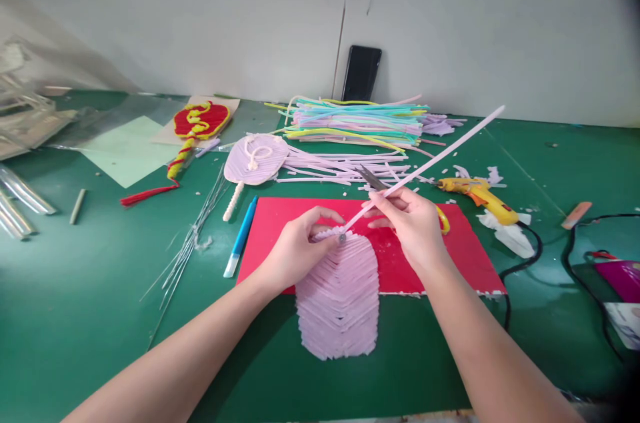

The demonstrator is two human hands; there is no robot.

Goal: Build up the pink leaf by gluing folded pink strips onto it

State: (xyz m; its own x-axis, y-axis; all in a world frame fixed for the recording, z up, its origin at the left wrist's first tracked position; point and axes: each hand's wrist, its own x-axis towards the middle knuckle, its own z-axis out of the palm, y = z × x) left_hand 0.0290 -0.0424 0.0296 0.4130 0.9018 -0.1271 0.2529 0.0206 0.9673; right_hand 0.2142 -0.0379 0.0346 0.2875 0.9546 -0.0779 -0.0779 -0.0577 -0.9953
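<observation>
My left hand point(300, 246) pinches the top edge of a lilac leaf-shaped panel point(340, 303) made of pipe cleaners laid in slanting rows. The panel's upper part lies over a red board point(450, 263), and its lower part reaches past the board's front edge. A pale pink pipe cleaner point(450, 148) slants up to the right from the panel's top, its low end by my left thumb. My right hand point(413, 219) grips this pipe cleaner partway along. Scissors point(371, 177) are also in my right hand, blades pointing up-left and the yellow handle partly hidden behind the palm.
Behind the board lie bundled coloured pipe cleaners point(355, 123), loose lilac ones point(340, 166) and a lilac fan point(255, 159). A yellow glue gun point(480, 199) with a black cord lies right. Left are a blue pen point(241, 236), thin wires point(193, 243) and a red-yellow fan point(203, 119).
</observation>
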